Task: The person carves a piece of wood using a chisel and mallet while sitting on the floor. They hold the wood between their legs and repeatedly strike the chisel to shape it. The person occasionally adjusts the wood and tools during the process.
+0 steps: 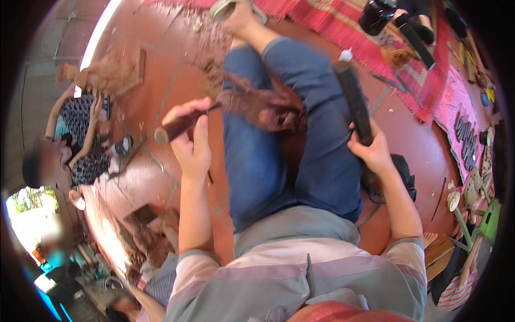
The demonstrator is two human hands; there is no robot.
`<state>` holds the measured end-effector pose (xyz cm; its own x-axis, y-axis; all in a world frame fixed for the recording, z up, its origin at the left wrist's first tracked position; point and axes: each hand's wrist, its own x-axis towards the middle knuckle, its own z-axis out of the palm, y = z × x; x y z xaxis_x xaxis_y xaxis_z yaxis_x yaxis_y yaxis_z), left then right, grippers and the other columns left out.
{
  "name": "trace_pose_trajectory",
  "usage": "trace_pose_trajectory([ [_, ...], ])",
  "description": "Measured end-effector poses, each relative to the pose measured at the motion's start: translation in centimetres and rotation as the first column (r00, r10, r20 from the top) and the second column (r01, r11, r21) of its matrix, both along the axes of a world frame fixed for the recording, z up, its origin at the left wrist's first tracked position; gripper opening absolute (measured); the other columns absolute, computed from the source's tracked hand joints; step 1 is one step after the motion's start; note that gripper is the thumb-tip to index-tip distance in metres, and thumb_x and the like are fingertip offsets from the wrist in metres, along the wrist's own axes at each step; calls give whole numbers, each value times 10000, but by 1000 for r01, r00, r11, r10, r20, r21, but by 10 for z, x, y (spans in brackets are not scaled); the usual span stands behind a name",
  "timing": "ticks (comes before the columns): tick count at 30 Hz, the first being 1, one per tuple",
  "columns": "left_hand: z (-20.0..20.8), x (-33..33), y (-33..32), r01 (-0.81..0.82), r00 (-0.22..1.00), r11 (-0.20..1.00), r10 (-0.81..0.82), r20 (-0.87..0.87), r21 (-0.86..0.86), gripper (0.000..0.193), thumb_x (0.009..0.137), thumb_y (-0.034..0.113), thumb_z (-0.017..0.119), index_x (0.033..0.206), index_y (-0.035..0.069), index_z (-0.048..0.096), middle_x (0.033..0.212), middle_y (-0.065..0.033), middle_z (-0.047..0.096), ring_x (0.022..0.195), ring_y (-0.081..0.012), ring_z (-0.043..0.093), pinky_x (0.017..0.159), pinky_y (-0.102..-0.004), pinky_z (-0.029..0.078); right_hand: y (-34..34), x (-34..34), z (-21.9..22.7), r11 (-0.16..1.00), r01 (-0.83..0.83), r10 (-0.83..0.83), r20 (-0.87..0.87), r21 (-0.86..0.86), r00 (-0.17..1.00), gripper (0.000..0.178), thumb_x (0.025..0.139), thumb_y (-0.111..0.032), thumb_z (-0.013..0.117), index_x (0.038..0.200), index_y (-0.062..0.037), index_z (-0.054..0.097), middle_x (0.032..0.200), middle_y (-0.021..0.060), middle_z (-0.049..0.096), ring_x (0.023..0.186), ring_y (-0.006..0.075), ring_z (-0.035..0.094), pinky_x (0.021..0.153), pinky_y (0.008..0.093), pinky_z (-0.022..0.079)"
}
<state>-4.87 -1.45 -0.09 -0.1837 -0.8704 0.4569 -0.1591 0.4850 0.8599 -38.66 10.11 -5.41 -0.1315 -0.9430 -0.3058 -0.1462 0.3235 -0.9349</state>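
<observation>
I sit on the tiled floor with a reddish-brown wood carving between my legs in blue trousers. Its detail is blurred. My left hand is closed on a chisel with a brown wooden handle, its thin dark blade pointing at the left end of the carving. Over at my right thigh, my right hand grips a dark, bar-shaped mallet by its lower end. The mallet is raised and tilted, apart from the chisel.
Wood shavings litter the tiles ahead. A red patterned rug lies beyond my legs. Several chisels rest on a pink cloth at right, near a green stool. On the left, another person sits beside a lighter carving.
</observation>
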Motion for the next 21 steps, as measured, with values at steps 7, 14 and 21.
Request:
trace_pose_trajectory([
  [7, -35, 7, -6, -180, 978, 974, 161, 134, 138, 144, 927, -14, 503, 1069, -6, 484, 1071, -117, 570, 961, -165, 587, 847, -276, 494, -7, 4, 2, 996, -71, 68, -61, -53, 996, 317, 715, -104, 666, 998, -27, 545, 782, 88, 571, 733, 130, 520, 701, 302, 444],
  [14, -11, -4, -11, -136, 948, 941, 215, -236, 310, 140, 949, 62, 524, 1070, 18, 471, 1024, -135, 578, 963, -206, 614, 846, -339, 561, 0, -9, -1, 997, -68, 71, 163, -25, 984, 323, 706, -63, 660, 1008, -39, 550, 728, 19, 548, 652, 113, 538, 634, 266, 448],
  [21, 10, 2, -8, 32, 900, 932, 130, -415, 361, 185, 946, 95, 537, 1113, 54, 467, 995, -125, 584, 888, -212, 635, 763, -336, 575, -26, -57, -36, 980, 197, -197, -303, -30, 932, 529, 611, -141, 696, 1106, -8, 569, 805, 131, 632, 668, 210, 632, 631, 331, 507],
])
